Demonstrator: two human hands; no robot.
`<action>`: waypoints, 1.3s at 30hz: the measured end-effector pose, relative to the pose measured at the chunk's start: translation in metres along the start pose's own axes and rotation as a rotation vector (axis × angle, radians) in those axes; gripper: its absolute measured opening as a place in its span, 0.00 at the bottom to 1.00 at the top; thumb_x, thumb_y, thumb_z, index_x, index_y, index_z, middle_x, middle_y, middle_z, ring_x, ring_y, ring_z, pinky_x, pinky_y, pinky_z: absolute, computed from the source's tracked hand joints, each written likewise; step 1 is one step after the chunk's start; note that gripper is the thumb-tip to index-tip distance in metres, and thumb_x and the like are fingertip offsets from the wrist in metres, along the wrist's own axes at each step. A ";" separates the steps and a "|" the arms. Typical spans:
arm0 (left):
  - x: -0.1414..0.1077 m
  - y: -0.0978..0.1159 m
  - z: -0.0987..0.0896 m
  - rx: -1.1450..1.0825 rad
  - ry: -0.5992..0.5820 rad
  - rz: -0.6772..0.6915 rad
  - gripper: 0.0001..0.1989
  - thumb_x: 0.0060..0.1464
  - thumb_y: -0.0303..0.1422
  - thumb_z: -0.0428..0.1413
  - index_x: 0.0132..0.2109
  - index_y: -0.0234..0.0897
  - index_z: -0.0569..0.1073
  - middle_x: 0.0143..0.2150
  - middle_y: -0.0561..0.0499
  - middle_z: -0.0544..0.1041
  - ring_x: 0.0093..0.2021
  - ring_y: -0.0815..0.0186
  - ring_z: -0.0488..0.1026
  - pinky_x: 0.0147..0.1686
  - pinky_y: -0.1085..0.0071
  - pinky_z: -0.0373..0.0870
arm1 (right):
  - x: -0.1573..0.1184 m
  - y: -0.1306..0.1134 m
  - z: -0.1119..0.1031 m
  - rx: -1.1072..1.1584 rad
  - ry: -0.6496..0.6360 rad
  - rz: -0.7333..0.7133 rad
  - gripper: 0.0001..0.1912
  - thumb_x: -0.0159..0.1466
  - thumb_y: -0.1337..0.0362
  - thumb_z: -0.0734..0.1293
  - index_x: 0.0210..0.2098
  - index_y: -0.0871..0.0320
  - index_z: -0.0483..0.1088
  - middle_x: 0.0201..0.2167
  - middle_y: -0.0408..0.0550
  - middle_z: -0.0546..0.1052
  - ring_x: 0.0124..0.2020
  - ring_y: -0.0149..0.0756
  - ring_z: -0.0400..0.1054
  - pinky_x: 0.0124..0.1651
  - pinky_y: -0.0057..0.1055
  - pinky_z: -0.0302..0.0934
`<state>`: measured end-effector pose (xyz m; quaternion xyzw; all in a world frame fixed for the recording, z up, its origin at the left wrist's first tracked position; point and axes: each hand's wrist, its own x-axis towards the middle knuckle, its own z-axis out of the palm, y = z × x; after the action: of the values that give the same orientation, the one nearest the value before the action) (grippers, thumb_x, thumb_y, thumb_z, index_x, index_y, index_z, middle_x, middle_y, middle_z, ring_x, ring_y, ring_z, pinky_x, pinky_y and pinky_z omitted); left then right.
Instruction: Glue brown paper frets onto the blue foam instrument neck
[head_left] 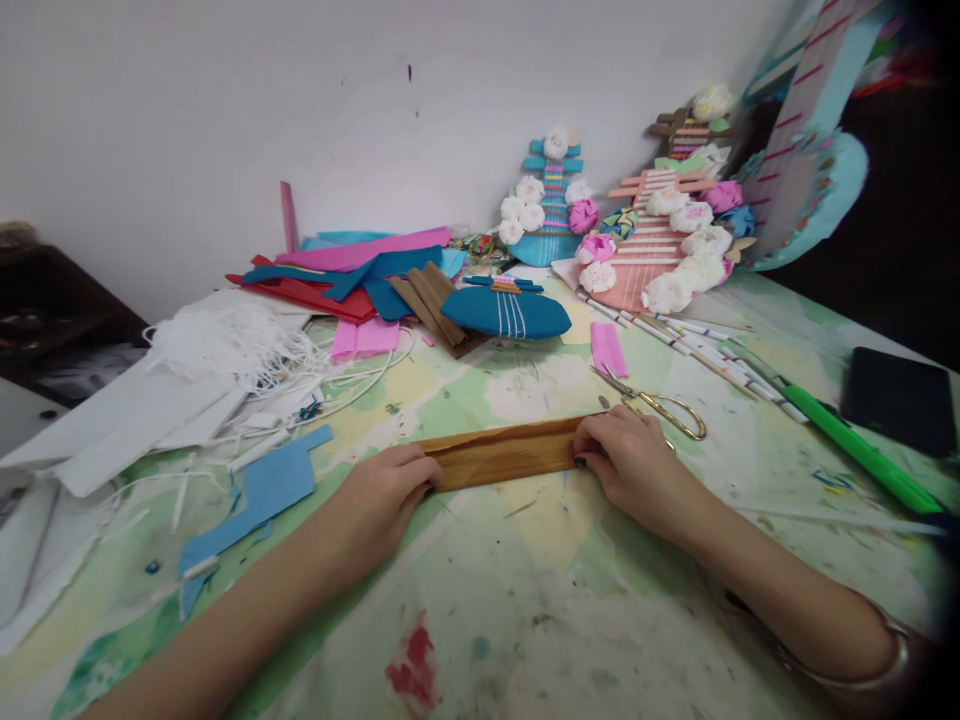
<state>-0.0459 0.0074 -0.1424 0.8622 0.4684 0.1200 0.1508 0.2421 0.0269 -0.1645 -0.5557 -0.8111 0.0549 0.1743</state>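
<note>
A strip of brown crepe paper [510,455], creased along its upper edge, stretches between my two hands just over the table. My left hand [390,490] pinches its left end between thumb and fingers. At the opposite end, my right hand [626,460] has its fingers closed on the paper. Gold-handled scissors [667,408] lie right behind my right hand, their handles partly hidden by it. Beyond the strip rests a blue lute-shaped craft piece [506,312] with white strings. A small pink paper piece [608,350] lies near the scissors' tips.
White strings [232,345] and white board [150,425] crowd the left, with a blue paper scrap [262,490] nearer me. Coloured crepe paper [352,270] is heaped behind. Flower-covered instrument models [645,245] lean at the back. A green cutter [855,445] and black phone [898,400] lie right.
</note>
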 end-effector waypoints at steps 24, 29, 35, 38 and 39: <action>0.001 0.003 0.001 0.060 0.053 -0.009 0.09 0.55 0.26 0.47 0.31 0.36 0.71 0.35 0.48 0.69 0.38 0.63 0.68 0.37 0.65 0.65 | 0.000 -0.002 -0.007 0.158 -0.012 -0.235 0.08 0.60 0.74 0.61 0.29 0.60 0.71 0.30 0.51 0.71 0.38 0.41 0.61 0.39 0.37 0.59; 0.004 0.002 0.002 0.031 0.058 -0.049 0.09 0.55 0.27 0.47 0.32 0.37 0.71 0.33 0.49 0.72 0.37 0.63 0.69 0.36 0.67 0.65 | 0.000 0.000 -0.004 0.168 -0.024 -0.207 0.07 0.60 0.74 0.60 0.30 0.59 0.69 0.31 0.50 0.70 0.38 0.40 0.61 0.40 0.37 0.59; 0.004 -0.001 -0.001 0.015 0.012 -0.083 0.09 0.55 0.28 0.46 0.33 0.38 0.70 0.34 0.49 0.74 0.37 0.62 0.70 0.36 0.66 0.65 | 0.000 -0.003 -0.004 0.142 -0.037 -0.188 0.08 0.61 0.73 0.59 0.30 0.60 0.67 0.30 0.50 0.70 0.37 0.40 0.59 0.40 0.37 0.57; 0.003 -0.003 -0.001 0.027 0.026 -0.129 0.06 0.55 0.28 0.46 0.33 0.38 0.67 0.31 0.50 0.74 0.33 0.63 0.70 0.33 0.68 0.64 | 0.001 -0.005 -0.005 0.138 -0.034 -0.182 0.07 0.60 0.74 0.59 0.29 0.60 0.66 0.29 0.50 0.70 0.37 0.40 0.59 0.40 0.36 0.57; 0.004 -0.003 -0.001 0.027 0.030 -0.146 0.05 0.55 0.28 0.46 0.32 0.38 0.65 0.30 0.51 0.73 0.32 0.64 0.70 0.32 0.68 0.63 | 0.001 -0.005 -0.005 0.136 -0.032 -0.187 0.07 0.59 0.75 0.59 0.29 0.60 0.66 0.29 0.50 0.70 0.36 0.40 0.59 0.40 0.36 0.56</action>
<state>-0.0469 0.0123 -0.1421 0.8259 0.5338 0.1155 0.1404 0.2393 0.0255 -0.1583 -0.4633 -0.8565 0.1023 0.2031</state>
